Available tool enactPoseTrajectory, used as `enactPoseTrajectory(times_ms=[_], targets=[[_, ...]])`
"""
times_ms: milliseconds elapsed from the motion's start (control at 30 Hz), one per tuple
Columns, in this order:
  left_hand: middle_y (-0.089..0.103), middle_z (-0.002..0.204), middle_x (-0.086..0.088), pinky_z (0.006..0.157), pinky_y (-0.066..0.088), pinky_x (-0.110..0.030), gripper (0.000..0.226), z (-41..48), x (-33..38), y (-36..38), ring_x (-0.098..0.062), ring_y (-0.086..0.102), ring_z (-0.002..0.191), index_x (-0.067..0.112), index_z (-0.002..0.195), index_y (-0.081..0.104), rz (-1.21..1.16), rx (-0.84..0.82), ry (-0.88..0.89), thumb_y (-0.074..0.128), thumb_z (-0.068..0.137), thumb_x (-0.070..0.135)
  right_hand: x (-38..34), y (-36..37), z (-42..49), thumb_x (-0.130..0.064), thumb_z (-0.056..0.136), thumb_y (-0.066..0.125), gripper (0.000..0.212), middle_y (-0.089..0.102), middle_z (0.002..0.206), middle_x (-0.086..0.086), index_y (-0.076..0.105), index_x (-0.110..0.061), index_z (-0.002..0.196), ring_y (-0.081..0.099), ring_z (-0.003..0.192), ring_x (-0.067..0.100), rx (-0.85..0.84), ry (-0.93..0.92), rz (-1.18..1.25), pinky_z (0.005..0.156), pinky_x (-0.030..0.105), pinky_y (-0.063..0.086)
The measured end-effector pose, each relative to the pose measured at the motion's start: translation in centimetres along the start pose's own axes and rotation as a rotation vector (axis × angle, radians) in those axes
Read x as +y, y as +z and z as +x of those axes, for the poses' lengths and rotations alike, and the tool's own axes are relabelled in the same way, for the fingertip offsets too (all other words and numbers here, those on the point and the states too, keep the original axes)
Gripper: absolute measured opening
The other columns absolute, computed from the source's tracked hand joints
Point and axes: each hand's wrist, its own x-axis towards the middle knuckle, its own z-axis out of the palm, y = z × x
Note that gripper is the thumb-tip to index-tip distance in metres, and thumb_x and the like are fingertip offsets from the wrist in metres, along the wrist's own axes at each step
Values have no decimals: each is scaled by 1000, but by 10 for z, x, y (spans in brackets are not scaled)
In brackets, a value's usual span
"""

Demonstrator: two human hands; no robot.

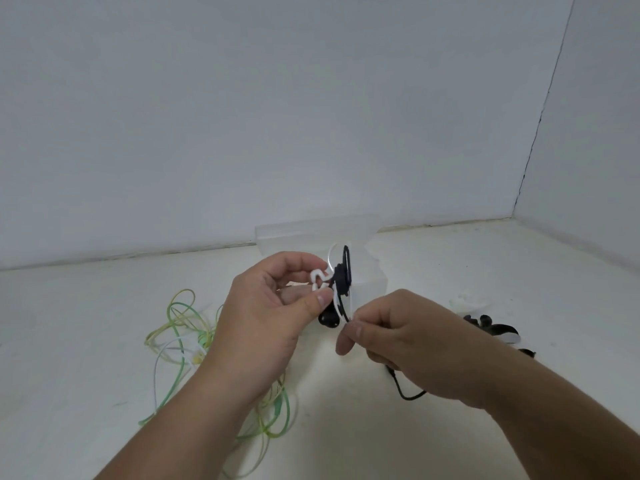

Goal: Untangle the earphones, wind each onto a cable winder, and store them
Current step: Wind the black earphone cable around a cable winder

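My left hand pinches a white cable winder in mid-air above the table. Black earphone cable is wrapped around the winder, and a black earbud hangs just below it. My right hand pinches a strand of that black cable close under the winder. The cable's black tail trails out below my right hand onto the table. A tangle of green and yellow earphones with a white wire lies on the table at the left, partly hidden by my left forearm.
A clear plastic storage box stands behind my hands near the wall. Another black earphone bundle on a white winder lies on the white table at the right. Walls close off the back and right.
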Motion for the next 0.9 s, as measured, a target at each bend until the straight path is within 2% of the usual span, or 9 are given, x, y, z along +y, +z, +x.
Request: enactPoseTrajectory(times_ms=[133,267,367,500,600,700,800,900], targets=[[73,82,-2,78,54,-41,27,2,-2,-2,-26,73,71,19,92,72,112,65,-11,73,81,-6,-6,-2,-4,-33,96,60,27,36,54,0,75,-21,78,31,52,18,-20,-71,6,49,24,28],[72,80,-8,78,60,-47,32,2,-5,-3,-27,73,73,29,86,71,285,7,11,76,80,-2,-11,-5,-8,-30,94,62,26,34,52,0,75,-19,74,29,49,14,102,-164,60,46,21,26],[72,82,-4,73,62,-43,32,1,-5,0,-25,72,79,30,84,71,350,-63,23,77,79,0,-11,-9,-8,-25,91,63,26,35,48,0,74,-18,69,30,48,16,272,-209,93,46,25,27],[70,81,-9,65,60,-33,34,-1,-3,0,-30,70,72,24,83,72,270,-144,-7,71,80,-10,-8,-15,-5,-20,90,67,29,35,40,-9,68,-15,62,31,38,7,483,-212,31,42,14,28],[69,75,-3,64,57,-27,32,-2,0,0,-20,68,65,17,86,72,198,-224,-39,70,80,-14,-5,-18,-3,-21,87,71,25,46,46,-9,66,-18,62,40,45,6,573,-239,-4,47,14,34],[70,77,-2,65,52,-22,29,-1,0,0,-15,67,69,14,86,73,124,-280,-52,72,79,-14,-3,-18,-1,-21,84,74,22,45,48,-7,68,-18,63,39,46,7,625,-217,8,47,14,34],[70,80,-4,67,52,-22,23,-1,-2,-2,-19,67,74,17,85,74,57,-306,-43,74,71,-1,-2,-20,-2,-21,83,76,19,49,51,1,70,-13,67,42,46,8,631,-162,191,44,11,32],[70,83,-8,70,54,-25,22,0,-3,-2,-20,66,77,15,87,74,-49,-329,-21,76,69,2,2,-21,-1,-24,86,71,22,58,54,1,70,-10,69,52,50,7,518,-66,291,56,15,42]])
